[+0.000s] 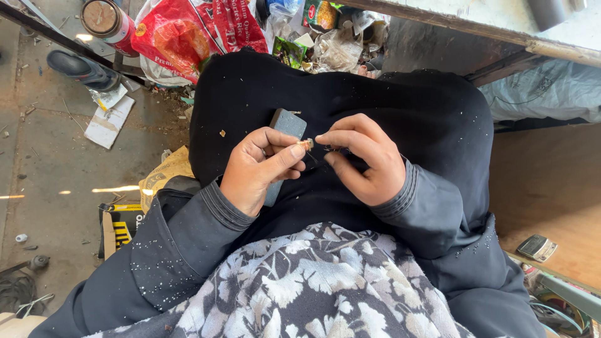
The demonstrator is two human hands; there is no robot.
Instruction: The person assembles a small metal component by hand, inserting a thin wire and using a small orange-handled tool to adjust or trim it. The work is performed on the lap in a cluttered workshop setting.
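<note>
Tiny tan piece (305,144), seemingly light and stiff, being pinched by left hand (256,169) fingers (285,153) over grey block (285,128). Right hand (363,156) fingers pinching thin wire (332,149) at three o'clock; best gripping at ends.

Red-and-white sack (188,34) top left, green packet (288,51) beside it — yellow-black box (122,228) lower left

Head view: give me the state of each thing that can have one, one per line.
Left hand: closed around a grey block, fingers pinching a small tan piece.
Right hand: fingers curled on a thin item, too small to tell.
Small tan piece: held at the left thumb tip.
Grey block: tilted in the left hand, over the lap.
Round can: lying on the floor.
Red bag: crumpled.
</note>
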